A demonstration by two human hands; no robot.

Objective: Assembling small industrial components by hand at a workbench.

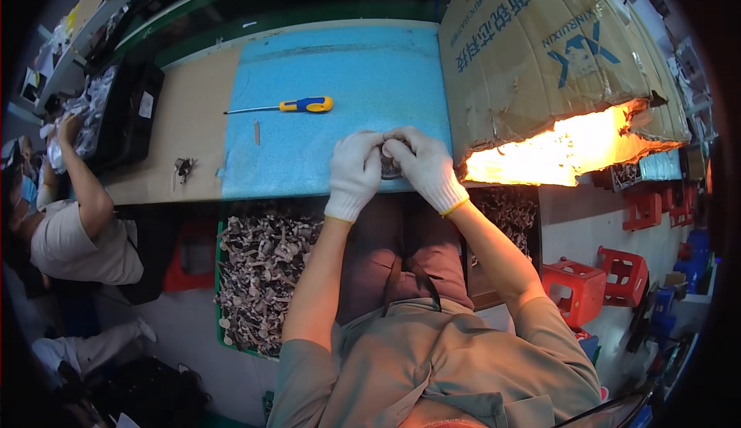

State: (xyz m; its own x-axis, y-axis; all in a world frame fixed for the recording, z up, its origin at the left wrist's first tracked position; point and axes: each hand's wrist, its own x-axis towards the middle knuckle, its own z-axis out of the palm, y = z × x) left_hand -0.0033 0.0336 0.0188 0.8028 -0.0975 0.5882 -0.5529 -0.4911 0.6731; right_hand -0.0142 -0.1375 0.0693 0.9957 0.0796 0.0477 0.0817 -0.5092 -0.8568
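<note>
At the near edge of the blue mat [370,73], my two hands meet, both in white knit gloves. My left hand [355,169] is closed, its fingertips pressed against a small greyish part [390,167]. The thumb and fingers of my right hand [422,167] close on the same part from the other side. Most of that part is covered by the gloves, so its kind does not show. Beyond my left hand lies a screwdriver [309,104] with a yellow and blue handle, its shaft pointing left. A thin brownish stick [257,132] rests below the shaft.
A cardboard box [532,65] with a brightly lit opening stands at the right. Green-edged crate [262,274] of small metal parts sits below the table, left of my legs. A small dark part [184,169] lies on the brown board. Another person [85,227] works at left; red stools [575,289] stand right.
</note>
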